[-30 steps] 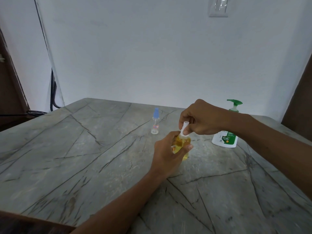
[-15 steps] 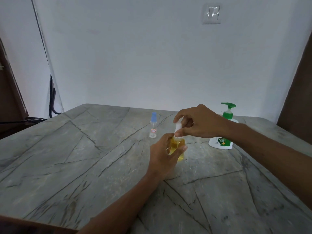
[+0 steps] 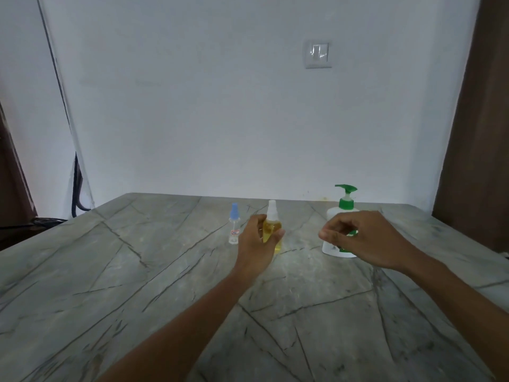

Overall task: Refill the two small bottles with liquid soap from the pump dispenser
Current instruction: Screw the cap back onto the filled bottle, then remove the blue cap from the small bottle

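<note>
The right hand [image 3: 366, 238] has come off the white spray cap [image 3: 272, 208] it was pinching half a second ago and now hangs in the air, fingers loosely curled, thumb and fingertips close together with nothing between them. It floats directly in front of the green-topped pump dispenser [image 3: 346, 201] and covers most of the white body and label; only the pump head, the collar, one shoulder and the lower left corner show.

Left of the dispenser, the left hand [image 3: 257, 244] grips the spray bottle [image 3: 271, 228], filled with yellow liquid, fingers and thumb wrapped round its body. The bottle stands upright with the cap seated; whether its base touches the marble table [image 3: 137, 271] cannot be told, as the hand hides it.

Further left of the dispenser, just beyond that hand, a clear blue-capped bottle [image 3: 234, 226] stands alone; its small red label is unreadable. A wall switch [image 3: 317, 54] sits high above the dispenser, and a black cable [image 3: 76, 188] hangs far to its left.
</note>
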{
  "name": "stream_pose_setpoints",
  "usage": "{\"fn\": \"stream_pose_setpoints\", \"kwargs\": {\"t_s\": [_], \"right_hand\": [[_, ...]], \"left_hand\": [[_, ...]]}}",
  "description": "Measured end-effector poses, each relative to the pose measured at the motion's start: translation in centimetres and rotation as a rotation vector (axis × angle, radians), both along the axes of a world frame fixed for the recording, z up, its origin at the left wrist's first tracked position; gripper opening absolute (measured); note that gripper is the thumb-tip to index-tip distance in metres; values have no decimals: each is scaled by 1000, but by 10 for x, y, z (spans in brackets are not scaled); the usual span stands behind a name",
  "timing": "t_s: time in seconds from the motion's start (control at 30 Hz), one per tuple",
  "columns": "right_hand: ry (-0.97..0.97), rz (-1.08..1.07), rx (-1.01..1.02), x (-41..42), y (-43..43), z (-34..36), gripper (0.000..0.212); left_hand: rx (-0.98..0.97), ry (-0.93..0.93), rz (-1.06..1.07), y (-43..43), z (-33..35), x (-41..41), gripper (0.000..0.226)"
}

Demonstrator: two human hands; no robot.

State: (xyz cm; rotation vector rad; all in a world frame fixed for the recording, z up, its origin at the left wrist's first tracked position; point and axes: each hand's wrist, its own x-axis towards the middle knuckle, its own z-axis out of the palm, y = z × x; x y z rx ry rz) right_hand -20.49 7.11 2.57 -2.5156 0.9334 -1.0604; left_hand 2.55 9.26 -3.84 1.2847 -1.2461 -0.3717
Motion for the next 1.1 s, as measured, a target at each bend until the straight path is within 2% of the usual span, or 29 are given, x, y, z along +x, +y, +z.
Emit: {"fn": "stream_pose_setpoints", "kwargs": {"t_s": [0.13,0.27,0.47,0.8,1.0,1.1], "right_hand": [[5,-21,16,-17,-10,-9,33],[22,-41,27,-30,-19,-18,19],[52,-60,43,-44,-36,-28,17],[70,-64,81,-45,-46,-34,17],[56,-20,54,-28,-40,-29,16],[70,6,16,-15,-35,-24,13]], "left_hand": [[40,-3,28,-34,13,-4,34],[72,-12,58,-66,10,-5,36],[113,-66,98,-97,-8,-1,39],[171,-79,85,-101,-23,2,45],[165,-142,62,-84,-27,13,62],[82,-144,58,-57,-20,25,50]]}}
